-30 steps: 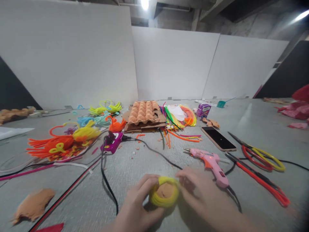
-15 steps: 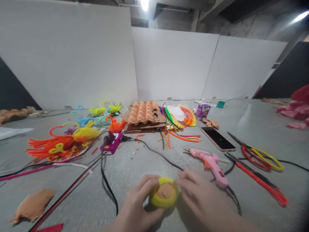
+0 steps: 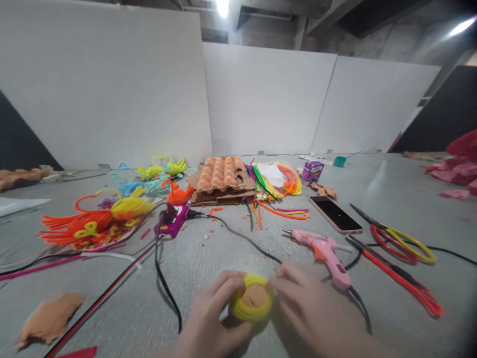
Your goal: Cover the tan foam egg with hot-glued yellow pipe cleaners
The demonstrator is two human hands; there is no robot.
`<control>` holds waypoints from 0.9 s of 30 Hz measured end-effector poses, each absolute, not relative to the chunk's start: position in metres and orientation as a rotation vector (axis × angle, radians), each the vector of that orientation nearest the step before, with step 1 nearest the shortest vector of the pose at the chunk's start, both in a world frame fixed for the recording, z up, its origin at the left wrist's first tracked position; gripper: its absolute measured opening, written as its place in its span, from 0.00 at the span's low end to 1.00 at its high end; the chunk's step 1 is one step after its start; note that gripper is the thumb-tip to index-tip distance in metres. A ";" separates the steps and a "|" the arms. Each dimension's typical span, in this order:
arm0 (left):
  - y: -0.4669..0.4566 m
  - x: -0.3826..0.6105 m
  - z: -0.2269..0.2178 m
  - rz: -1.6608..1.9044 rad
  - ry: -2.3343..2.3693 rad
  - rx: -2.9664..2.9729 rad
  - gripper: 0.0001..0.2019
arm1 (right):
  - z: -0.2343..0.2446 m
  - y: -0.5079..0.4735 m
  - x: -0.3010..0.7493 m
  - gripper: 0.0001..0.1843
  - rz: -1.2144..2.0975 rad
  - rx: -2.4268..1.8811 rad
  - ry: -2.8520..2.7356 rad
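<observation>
White panels stand behind a grey work surface scattered with craft supplies; two hands close on a yellow pipe-cleaner coil at the near side.
Around a tan foam disc, the coil sits low in the view, between both hands. The left hand curls its fingers firmly over the coil's left side, while the right hand pinches its right rim with the fingertips. A pink hot glue gun lies just beside the right hand, with a black cord close to the left. Open surface remains left of that cord, before a torn tan foam scrap; a phone and red-handled scissors crowd the right.
</observation>
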State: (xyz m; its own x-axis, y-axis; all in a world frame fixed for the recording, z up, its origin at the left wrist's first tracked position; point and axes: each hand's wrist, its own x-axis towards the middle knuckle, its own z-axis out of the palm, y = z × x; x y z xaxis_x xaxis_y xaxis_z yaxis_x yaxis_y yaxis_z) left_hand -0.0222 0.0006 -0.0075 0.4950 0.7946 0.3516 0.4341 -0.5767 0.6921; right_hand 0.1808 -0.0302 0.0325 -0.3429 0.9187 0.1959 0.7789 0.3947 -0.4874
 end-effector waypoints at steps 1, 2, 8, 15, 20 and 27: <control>0.000 -0.022 -0.007 0.896 1.013 2.211 0.20 | 0.033 -0.030 0.180 0.12 0.429 -1.467 -2.218; 0.000 -0.022 -0.006 0.889 1.016 2.206 0.19 | 0.034 -0.030 0.180 0.12 0.428 -1.476 -2.216; 0.000 -0.021 -0.008 0.813 1.075 2.146 0.16 | 0.036 -0.032 0.178 0.11 0.362 -1.538 -2.232; 0.002 -0.023 -0.010 0.705 1.122 2.089 0.22 | 0.035 -0.033 0.178 0.11 0.327 -1.541 -2.219; 0.000 -0.026 -0.014 0.717 0.959 2.117 0.31 | 0.034 -0.031 0.177 0.12 0.322 -1.571 -2.182; 0.000 -0.029 -0.015 0.686 0.865 2.058 0.32 | 0.037 -0.031 0.176 0.13 0.412 -1.612 -2.163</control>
